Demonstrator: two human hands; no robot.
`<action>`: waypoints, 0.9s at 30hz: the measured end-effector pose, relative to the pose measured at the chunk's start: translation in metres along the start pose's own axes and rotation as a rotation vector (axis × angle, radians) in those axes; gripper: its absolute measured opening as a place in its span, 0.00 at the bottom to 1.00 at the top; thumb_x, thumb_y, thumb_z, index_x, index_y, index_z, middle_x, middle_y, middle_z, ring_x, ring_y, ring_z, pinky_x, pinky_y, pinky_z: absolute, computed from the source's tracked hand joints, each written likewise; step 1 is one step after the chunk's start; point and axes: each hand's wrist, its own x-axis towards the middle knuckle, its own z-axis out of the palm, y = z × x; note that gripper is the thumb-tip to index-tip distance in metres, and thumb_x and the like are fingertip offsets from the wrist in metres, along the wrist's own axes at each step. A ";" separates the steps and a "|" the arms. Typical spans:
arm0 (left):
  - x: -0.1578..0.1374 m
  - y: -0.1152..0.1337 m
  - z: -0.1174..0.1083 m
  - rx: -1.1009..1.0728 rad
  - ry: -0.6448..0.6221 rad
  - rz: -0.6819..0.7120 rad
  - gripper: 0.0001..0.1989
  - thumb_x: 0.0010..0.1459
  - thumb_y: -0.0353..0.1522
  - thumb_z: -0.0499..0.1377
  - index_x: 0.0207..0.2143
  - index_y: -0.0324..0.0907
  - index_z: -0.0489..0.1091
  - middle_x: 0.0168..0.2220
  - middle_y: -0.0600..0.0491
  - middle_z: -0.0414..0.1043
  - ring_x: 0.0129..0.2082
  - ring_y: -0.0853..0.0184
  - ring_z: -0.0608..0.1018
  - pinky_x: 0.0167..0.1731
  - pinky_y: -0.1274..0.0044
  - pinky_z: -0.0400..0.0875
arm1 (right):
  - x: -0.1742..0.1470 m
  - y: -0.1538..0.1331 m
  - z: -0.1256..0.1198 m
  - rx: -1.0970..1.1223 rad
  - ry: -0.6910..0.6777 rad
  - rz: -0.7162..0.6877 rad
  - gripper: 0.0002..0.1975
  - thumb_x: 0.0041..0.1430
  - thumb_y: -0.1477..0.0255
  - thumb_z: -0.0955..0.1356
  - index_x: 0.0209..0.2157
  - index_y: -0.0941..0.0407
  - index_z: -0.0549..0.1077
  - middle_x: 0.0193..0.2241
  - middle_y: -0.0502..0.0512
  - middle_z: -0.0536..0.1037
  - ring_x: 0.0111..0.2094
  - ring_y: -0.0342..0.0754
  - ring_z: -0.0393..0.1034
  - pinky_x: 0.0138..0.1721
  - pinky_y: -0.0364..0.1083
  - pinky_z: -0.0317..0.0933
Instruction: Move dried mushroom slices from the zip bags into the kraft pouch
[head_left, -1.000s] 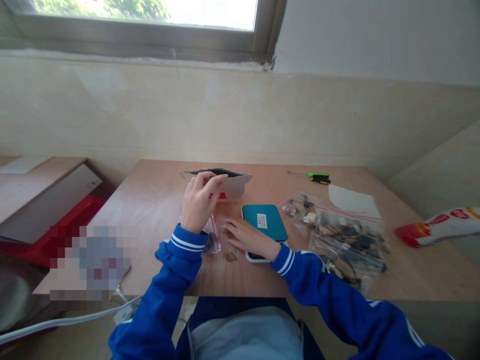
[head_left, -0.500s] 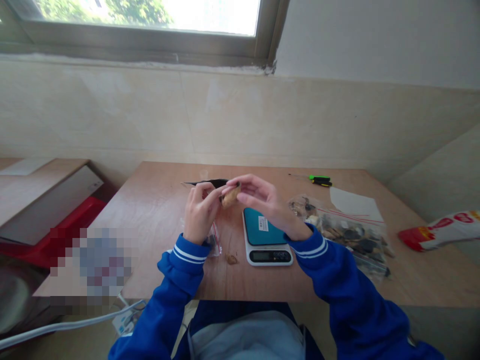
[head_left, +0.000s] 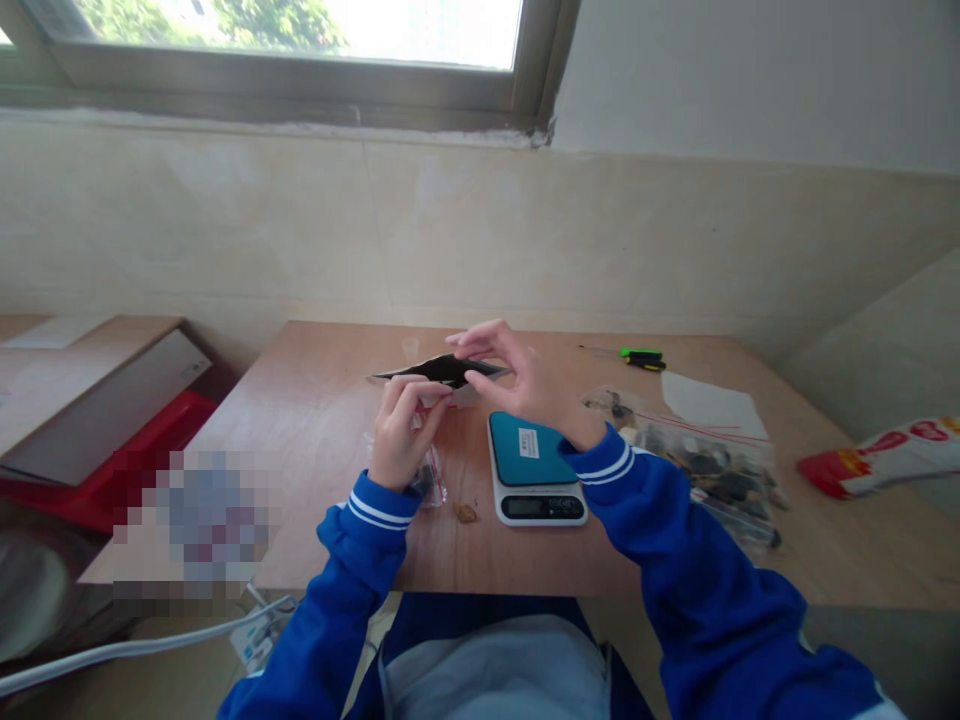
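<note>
My left hand [head_left: 405, 425] is closed in a pinch in front of an open pouch [head_left: 420, 368] with a dark inside. What its fingertips hold, if anything, I cannot make out. My right hand [head_left: 517, 385] is at the right end of the pouch, fingers and thumb apart, with nothing seen between them. Below the right wrist is a white kitchen scale [head_left: 541, 508] with a teal top. A small brown dried piece [head_left: 465, 513] lies left of the scale. Beside it, partly behind my left wrist, is a small clear zip bag [head_left: 433, 478] with dark contents.
A large clear bag [head_left: 712, 465] of mixed dried pieces lies on the right, with a white paper sheet [head_left: 712, 408] behind it. Green and black screwdrivers [head_left: 641, 358] lie at the back. A red-and-white packet [head_left: 885, 460] is at far right, a red bin [head_left: 161, 450] at left.
The brown piece that both hands held is out of sight. My right hand has moved apart from the left and opened. More of the pouch's dark opening shows.
</note>
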 end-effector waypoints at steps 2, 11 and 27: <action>0.003 0.001 -0.001 0.001 0.039 -0.020 0.04 0.60 0.29 0.59 0.39 0.44 0.71 0.38 0.52 0.70 0.35 0.69 0.73 0.35 0.75 0.71 | -0.010 -0.006 0.003 -0.044 0.122 -0.025 0.10 0.63 0.75 0.63 0.46 0.54 0.65 0.46 0.57 0.74 0.45 0.46 0.71 0.48 0.50 0.68; 0.017 -0.003 -0.004 0.029 0.048 -0.049 0.04 0.60 0.30 0.59 0.38 0.43 0.71 0.37 0.53 0.69 0.33 0.70 0.72 0.35 0.75 0.71 | -0.104 0.003 0.066 -0.440 -0.397 0.092 0.09 0.60 0.75 0.66 0.43 0.58 0.70 0.43 0.61 0.74 0.45 0.52 0.69 0.46 0.51 0.67; 0.014 -0.001 -0.004 0.025 0.065 -0.053 0.06 0.58 0.29 0.61 0.40 0.43 0.72 0.42 0.51 0.65 0.39 0.68 0.72 0.38 0.74 0.73 | -0.079 -0.010 0.049 -0.272 -0.314 0.272 0.04 0.58 0.75 0.70 0.32 0.56 0.70 0.28 0.48 0.76 0.30 0.44 0.71 0.36 0.44 0.64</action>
